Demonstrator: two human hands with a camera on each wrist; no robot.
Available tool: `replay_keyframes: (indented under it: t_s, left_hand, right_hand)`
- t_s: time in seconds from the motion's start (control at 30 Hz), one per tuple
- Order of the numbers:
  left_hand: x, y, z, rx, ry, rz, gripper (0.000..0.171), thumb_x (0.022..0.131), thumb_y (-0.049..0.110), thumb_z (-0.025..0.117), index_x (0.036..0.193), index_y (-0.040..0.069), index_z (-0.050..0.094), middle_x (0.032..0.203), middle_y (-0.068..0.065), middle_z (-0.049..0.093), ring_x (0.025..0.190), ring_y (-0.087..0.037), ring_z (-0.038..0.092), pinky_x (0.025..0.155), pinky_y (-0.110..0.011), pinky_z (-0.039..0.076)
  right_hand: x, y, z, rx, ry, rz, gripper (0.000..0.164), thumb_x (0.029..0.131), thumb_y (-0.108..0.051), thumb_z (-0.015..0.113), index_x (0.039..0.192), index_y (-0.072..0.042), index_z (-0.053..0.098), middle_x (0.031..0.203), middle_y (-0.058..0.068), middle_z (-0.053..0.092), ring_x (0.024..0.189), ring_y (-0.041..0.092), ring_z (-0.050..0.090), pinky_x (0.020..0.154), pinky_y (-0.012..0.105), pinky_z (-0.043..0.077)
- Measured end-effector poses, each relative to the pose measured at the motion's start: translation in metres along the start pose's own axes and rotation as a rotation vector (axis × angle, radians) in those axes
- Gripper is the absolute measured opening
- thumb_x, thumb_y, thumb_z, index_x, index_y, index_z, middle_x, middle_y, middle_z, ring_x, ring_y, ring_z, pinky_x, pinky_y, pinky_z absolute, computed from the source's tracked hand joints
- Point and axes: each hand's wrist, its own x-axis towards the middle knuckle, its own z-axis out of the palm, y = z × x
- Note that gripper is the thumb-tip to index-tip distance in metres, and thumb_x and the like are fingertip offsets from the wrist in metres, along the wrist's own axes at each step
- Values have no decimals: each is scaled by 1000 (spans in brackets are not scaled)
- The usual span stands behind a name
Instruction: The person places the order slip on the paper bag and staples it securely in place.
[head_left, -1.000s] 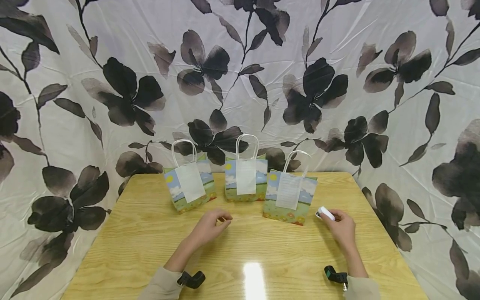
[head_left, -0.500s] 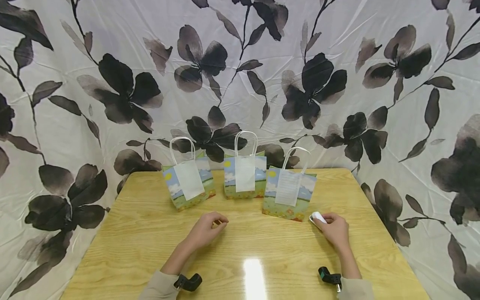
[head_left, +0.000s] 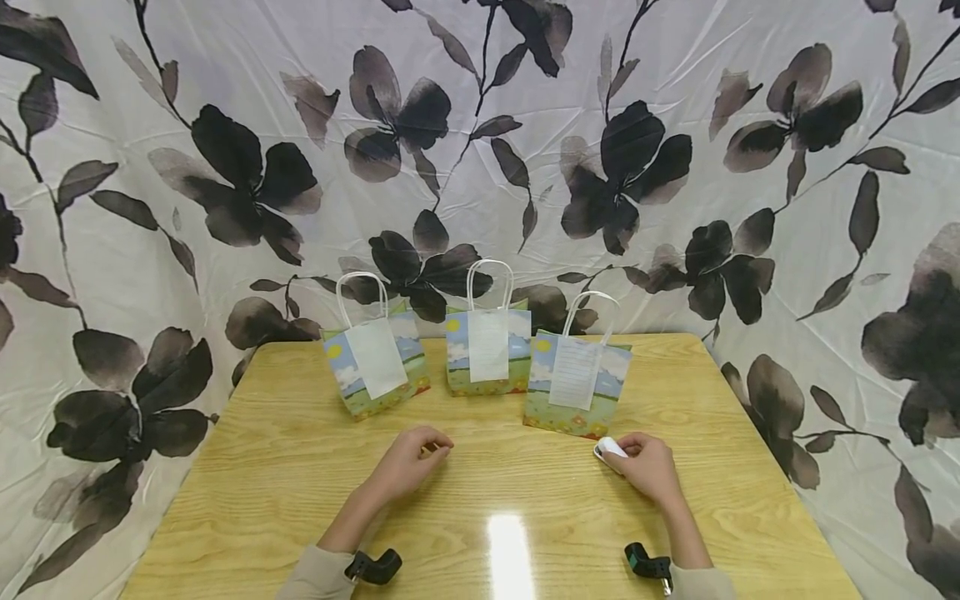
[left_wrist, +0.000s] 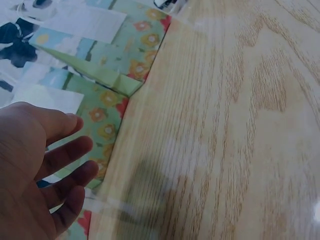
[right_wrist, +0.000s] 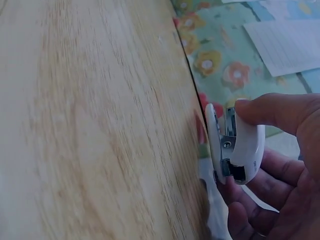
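Observation:
My right hand (head_left: 651, 468) holds a small white stapler (head_left: 612, 451) just in front of the right paper bag (head_left: 613, 367). In the right wrist view the thumb lies on top of the stapler (right_wrist: 250, 142) and the fingers curl beneath it. Its metal parts face the table side. A lined white paper (head_left: 575, 373) covers part of that bag's front. Over the table, my left hand (head_left: 411, 462) hangs loosely curled with nothing in it, nearest the left bag (head_left: 413, 354). Between them at the back stands the middle bag (head_left: 519, 346).
All three bags have white twisted handles, a sunny meadow print and a white paper on the front. The wooden table (head_left: 300, 467) ends at a floral cloth backdrop (head_left: 517, 192). A glare spot (head_left: 510, 554) shines near the front edge.
My right hand has moved left with the stapler, from beside the right bag to in front of its lower right corner. My left hand has barely moved; the head view has shifted slightly.

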Motion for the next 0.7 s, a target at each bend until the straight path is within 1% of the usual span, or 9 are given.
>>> replay_keyframes:
  t_s: [0.13,0.37,0.53,0.7]
  left_hand:
    - [-1,-1,-1,-17,-10,-3,21,99,25,60,107,10,72,103,8,64,92,-14,60,72,-30,51]
    - [-4,-5,-1,-46,-22,1,19,99,22,61,107,9,72,102,6,65,90,-13,61,71,-29,52]
    - [-5,-8,1,-48,-26,-3,18,99,21,61,108,9,72,103,4,66,90,-13,60,73,-30,51]
    - [-7,-12,1,-48,-14,-13,19,99,21,60,108,9,72,104,4,66,90,-14,60,73,-31,51]
  right_hand:
    - [2,-1,6,-3,-3,-15,28,78,-23,83,91,-2,71,84,6,67,81,22,65,64,31,50]
    - [4,-4,14,2,-30,-48,26,75,-20,84,87,-2,70,81,5,66,75,19,61,63,32,50]
    - [5,-4,17,-19,-30,-51,25,75,-21,85,85,-4,70,81,5,65,75,19,60,63,33,49]
    - [5,-5,20,-11,-41,-46,28,75,-23,86,87,-4,69,83,6,65,76,19,60,63,34,49]
